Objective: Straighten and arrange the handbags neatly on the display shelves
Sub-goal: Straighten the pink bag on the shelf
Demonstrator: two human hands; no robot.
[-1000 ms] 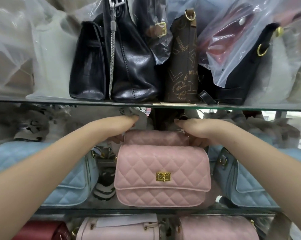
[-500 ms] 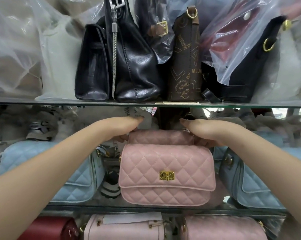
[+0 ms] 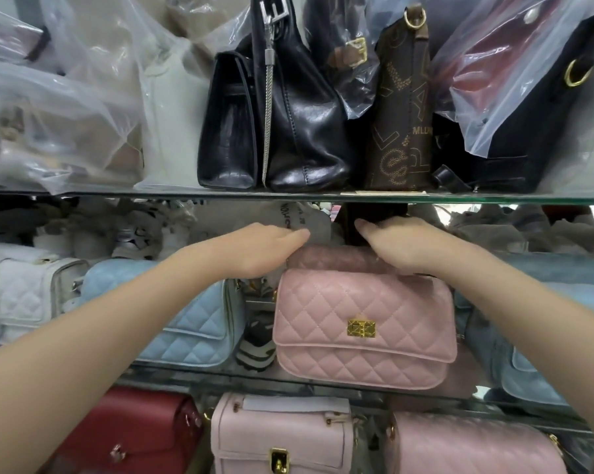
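Observation:
A pink quilted handbag (image 3: 364, 323) with a gold clasp stands on the middle glass shelf (image 3: 193, 369), tilted slightly down to the right. My left hand (image 3: 261, 249) rests on its top left corner and my right hand (image 3: 396, 244) on its top right; both grip the bag's top edge, fingers curled behind it. A light blue quilted bag (image 3: 189, 323) stands to its left and another blue bag (image 3: 541, 364) to its right.
The upper glass shelf (image 3: 288, 195) carries black bags (image 3: 288, 131), a brown patterned bag (image 3: 401, 131) and bags wrapped in clear plastic. A white quilted bag (image 3: 25, 295) is at far left. Below sit a red bag (image 3: 131, 432) and two pink bags (image 3: 281, 436).
The view has shifted left, so the shelves and bags appear further right. Both hands stay on the pink bag's top, and the bag now tilts slightly.

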